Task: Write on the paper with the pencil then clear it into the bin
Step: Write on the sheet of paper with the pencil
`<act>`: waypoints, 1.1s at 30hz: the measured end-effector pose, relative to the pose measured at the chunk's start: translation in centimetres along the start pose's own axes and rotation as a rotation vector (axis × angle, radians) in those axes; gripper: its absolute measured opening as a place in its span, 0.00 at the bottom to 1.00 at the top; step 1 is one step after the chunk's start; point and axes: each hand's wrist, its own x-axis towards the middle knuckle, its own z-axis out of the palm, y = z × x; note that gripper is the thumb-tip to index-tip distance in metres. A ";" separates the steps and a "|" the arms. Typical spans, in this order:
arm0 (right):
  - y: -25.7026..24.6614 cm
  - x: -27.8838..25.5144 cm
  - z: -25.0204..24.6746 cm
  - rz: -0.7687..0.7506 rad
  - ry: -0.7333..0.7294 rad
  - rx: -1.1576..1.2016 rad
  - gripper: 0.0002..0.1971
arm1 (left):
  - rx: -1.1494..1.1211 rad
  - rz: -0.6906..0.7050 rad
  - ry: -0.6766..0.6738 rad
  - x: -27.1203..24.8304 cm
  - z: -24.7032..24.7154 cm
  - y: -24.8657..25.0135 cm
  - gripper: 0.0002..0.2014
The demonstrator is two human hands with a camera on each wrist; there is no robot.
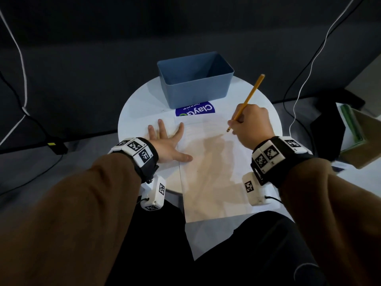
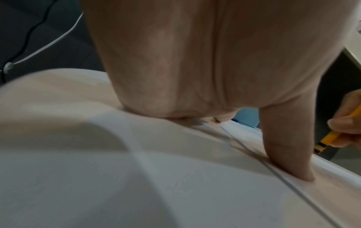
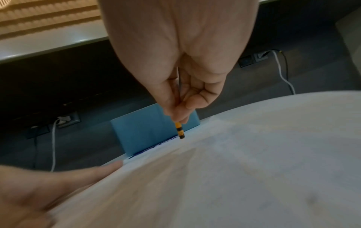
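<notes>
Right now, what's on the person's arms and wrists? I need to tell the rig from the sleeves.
Both arms wear brown long sleeves. Each wrist carries a black strap ringed with white blocks printed with black square-code markers. A white camera box, also marked, hangs under each wrist with a thin black cable. The left hand and right hand are bare.

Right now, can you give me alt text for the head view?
The right hand holds a yellow wooden pencil tip-down on a white paper sheet, which the flat left hand steadies on a round white table; an empty blue plastic bin stands beyond.
</notes>
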 end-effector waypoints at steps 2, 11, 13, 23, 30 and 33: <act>-0.9 -0.4 1.3 -0.021 -0.036 0.022 0.06 | 0.009 -0.001 0.005 0.0 0.0 0.0 0.56; 1.8 0.4 -0.6 0.103 0.036 -0.074 0.05 | 0.022 -0.009 0.011 -0.2 0.0 0.1 0.55; 1.7 0.2 -0.6 0.085 0.023 -0.036 0.06 | 0.023 -0.010 0.009 -0.2 0.0 0.1 0.56; 2.4 0.4 -1.2 0.082 0.026 -0.033 0.07 | 0.008 -0.011 0.004 -0.1 0.0 0.1 0.56; 0.9 0.0 -0.2 0.014 -0.024 0.039 0.06 | 0.012 -0.014 -0.002 -0.1 0.0 0.1 0.56; 1.3 0.1 0.3 0.006 -0.043 0.004 0.06 | 0.013 -0.012 0.004 -0.1 0.0 0.1 0.56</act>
